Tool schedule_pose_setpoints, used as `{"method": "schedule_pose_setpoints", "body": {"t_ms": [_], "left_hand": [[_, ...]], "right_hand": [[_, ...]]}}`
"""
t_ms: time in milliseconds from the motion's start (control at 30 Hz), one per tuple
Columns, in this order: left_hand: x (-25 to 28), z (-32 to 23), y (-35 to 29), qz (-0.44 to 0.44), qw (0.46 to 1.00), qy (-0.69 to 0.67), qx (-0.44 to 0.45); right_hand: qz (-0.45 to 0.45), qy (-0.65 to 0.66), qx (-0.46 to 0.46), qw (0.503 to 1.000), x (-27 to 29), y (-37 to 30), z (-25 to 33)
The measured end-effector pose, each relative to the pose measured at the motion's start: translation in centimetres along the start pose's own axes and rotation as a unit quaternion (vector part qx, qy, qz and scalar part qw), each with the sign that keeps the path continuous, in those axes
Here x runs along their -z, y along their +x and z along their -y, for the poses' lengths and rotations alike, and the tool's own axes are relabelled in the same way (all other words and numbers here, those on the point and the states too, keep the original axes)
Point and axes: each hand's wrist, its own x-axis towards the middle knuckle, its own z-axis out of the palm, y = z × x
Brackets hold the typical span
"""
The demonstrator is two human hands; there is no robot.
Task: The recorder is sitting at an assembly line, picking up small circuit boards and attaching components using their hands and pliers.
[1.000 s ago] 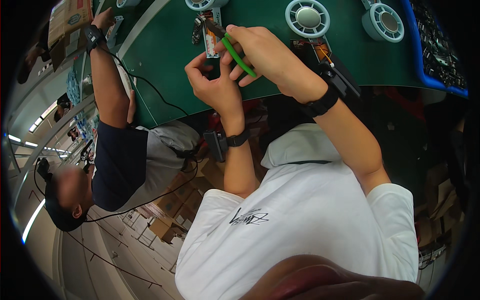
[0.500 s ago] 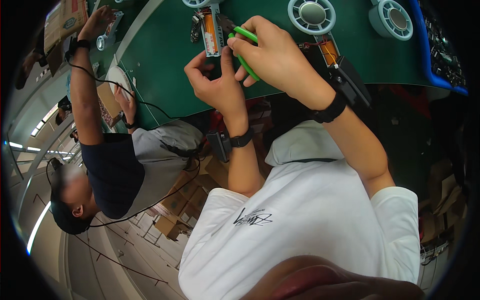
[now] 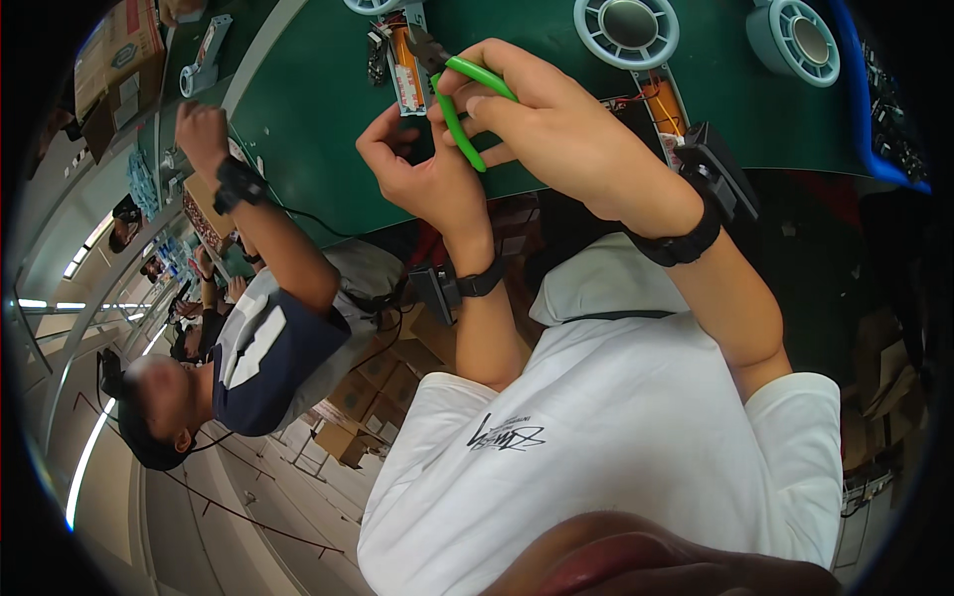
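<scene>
My right hand (image 3: 566, 129) grips diagonal cutters (image 3: 460, 129) with green handles, which stand spread apart. The dark jaws lie over the right edge of an opened handheld fan (image 3: 409, 84), by its orange battery. Round the lower end of that fan's pale blue handle, my left hand (image 3: 427, 184) has its thumb and fingers closed; the exact contact is partly hidden. A small dark circuit board (image 3: 377, 55) lies left of the handle. The fan's round head is cut off by the upper edge of the view.
A second opened fan (image 3: 626, 30) lies right of my hands, a third fan head (image 3: 795, 42) beyond it. A blue tray (image 3: 863, 149) of circuit boards stands far right. A co-worker (image 3: 288, 338) sits on my left, near another fan part (image 3: 206, 58) and a cardboard box (image 3: 119, 60).
The cutters have shifted slightly left and up along the fan handle, and their handles look wider apart. The co-worker's raised arm has come down toward their body.
</scene>
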Motion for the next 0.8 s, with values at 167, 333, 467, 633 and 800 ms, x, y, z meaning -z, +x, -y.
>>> {"method": "schedule_pose_setpoints", "body": {"t_ms": [167,333,467,633,800], "left_hand": [[-0.2,-0.2,0.1,0.003,1.0,-0.009,0.003],[-0.3,-0.1,0.1,0.005,1.0,-0.005,0.006],[-0.2,0.2,0.1,0.003,1.0,-0.006,0.002],[-0.2,0.2,0.1,0.001,1.0,-0.01,0.003],[-0.3,0.1,0.1,0.003,1.0,-0.017,0.006]], "right_hand": [[0.011,-0.012,-0.064,0.998,0.6,0.6,1.5],[-0.067,0.013,-0.113,0.991,-0.4,0.5,2.1],[-0.095,0.068,-0.088,0.989,-0.7,0.8,2.1],[-0.036,0.036,-0.096,0.994,-0.4,1.2,2.0],[-0.049,0.039,-0.074,0.995,-0.6,1.8,1.8]]}}
